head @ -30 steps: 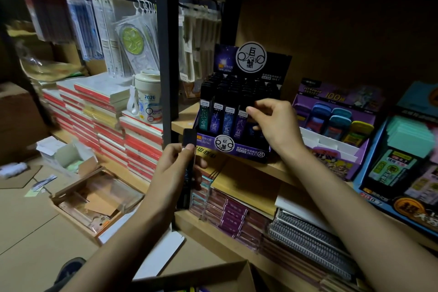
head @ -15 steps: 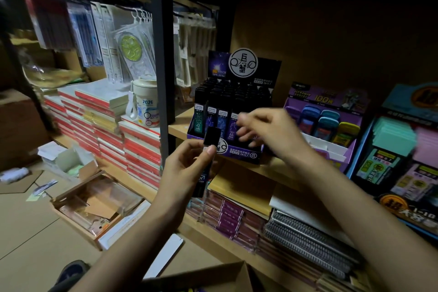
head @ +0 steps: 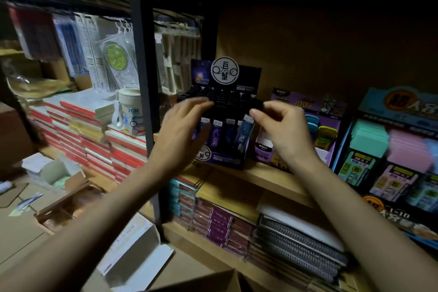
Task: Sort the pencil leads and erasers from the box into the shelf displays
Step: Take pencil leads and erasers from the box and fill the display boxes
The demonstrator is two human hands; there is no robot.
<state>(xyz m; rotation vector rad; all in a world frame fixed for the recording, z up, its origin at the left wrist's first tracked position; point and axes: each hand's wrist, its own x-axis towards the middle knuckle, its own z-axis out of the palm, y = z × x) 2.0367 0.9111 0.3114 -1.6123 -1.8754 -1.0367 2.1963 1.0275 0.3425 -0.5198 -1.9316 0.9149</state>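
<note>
A black and purple pencil lead display stands on the wooden shelf, filled with rows of dark lead cases. My right hand pinches one lead case by its black top and holds it tilted at the display's front right corner. My left hand hovers in front of the display's left side with straight fingers and holds nothing. A purple eraser display sits just to the right. The rim of a cardboard box shows at the bottom edge.
A blue display of lead packs and pastel erasers stands at the far right. Notebooks are stacked on the lower shelf. A dark metal post divides the shelves. Red-edged books, a white cup and open boxes lie left.
The lead case has passed from my left hand to my right hand, which now holds it at the display's front row. My left hand has risen and opened. The view moved closer.
</note>
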